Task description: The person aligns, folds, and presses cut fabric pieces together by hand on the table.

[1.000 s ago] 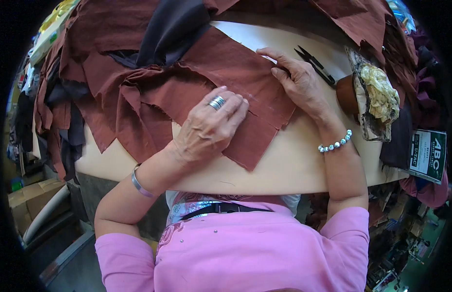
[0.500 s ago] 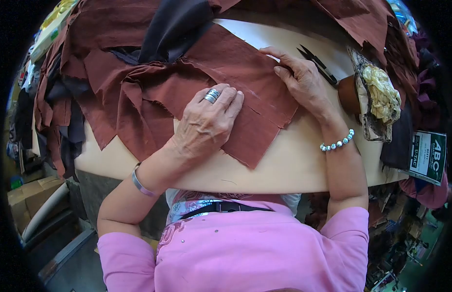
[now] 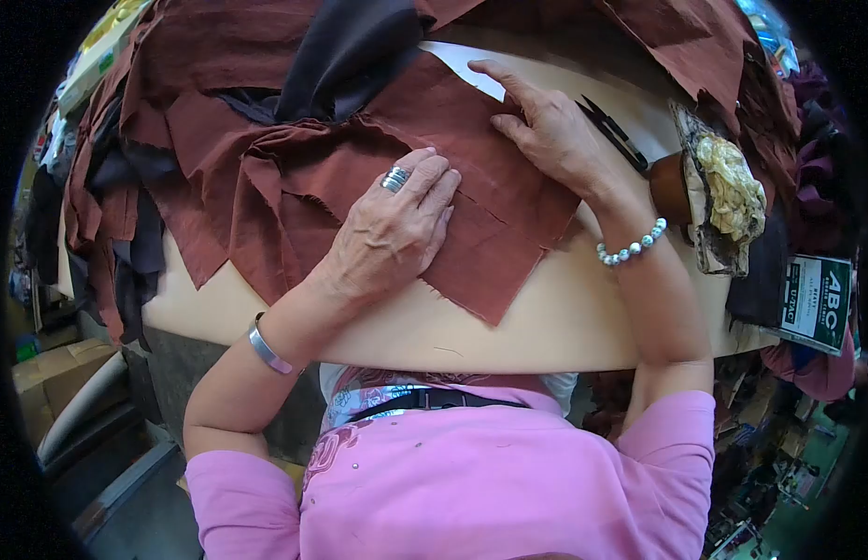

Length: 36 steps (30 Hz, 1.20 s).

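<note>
Reddish-brown cloth (image 3: pixel 490 233) lies over the pale table, its lower corner near the front edge. My left hand (image 3: pixel 396 219) rests on this cloth with its fingers curled together; what they hold, if anything, is hidden beneath them. My right hand (image 3: pixel 550 135) is over the upper right part of the cloth, thumb and index finger spread apart with nothing seen between them. Black thread snips (image 3: pixel 613 131) lie just right of my right hand. A dark cloth strip (image 3: pixel 345 61) crosses the brown fabric above my left hand.
A brown round holder (image 3: pixel 670 187) with a board and a yellowish crumpled mass (image 3: pixel 730 182) stands at the right. Beside it hangs a green and white ABC packet (image 3: pixel 815 303). More brown and dark cloth is heaped along the left and back of the table (image 3: pixel 359 341).
My right hand has moved left and slightly up over the cloth, its thumb and index finger spreading wider. My left hand has shifted slightly to the left and up.
</note>
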Each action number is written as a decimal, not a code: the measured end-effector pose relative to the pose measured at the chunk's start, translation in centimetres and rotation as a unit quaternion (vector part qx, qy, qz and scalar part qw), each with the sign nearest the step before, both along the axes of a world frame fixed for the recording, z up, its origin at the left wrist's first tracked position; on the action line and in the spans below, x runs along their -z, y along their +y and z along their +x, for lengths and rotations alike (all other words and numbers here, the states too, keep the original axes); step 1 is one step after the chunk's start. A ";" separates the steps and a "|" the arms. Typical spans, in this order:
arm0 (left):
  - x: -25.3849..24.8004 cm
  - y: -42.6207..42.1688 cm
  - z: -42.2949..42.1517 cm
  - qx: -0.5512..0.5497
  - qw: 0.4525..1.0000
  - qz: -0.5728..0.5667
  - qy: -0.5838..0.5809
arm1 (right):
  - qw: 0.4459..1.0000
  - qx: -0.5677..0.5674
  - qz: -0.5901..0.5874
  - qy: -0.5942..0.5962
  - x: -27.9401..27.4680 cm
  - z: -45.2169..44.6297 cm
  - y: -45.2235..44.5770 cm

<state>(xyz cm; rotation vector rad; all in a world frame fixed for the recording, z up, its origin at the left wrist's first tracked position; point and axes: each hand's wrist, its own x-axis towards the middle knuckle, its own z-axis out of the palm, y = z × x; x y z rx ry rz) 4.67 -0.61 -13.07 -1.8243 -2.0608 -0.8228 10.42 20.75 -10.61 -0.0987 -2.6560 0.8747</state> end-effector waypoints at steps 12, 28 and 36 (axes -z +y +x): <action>-1.6 -0.4 0.1 0.058 0.998 -0.003 0.019 | 0.997 0.019 -0.072 -0.005 -0.1 0.5 -0.4; -3.3 -0.7 -0.1 0.047 0.982 -0.137 -0.120 | 0.996 0.023 -0.072 -0.055 -0.8 0.7 -0.4; 0.6 0.3 1.4 -0.009 0.991 -0.061 0.116 | 0.999 -0.012 0.045 0.021 0.0 0.2 -0.3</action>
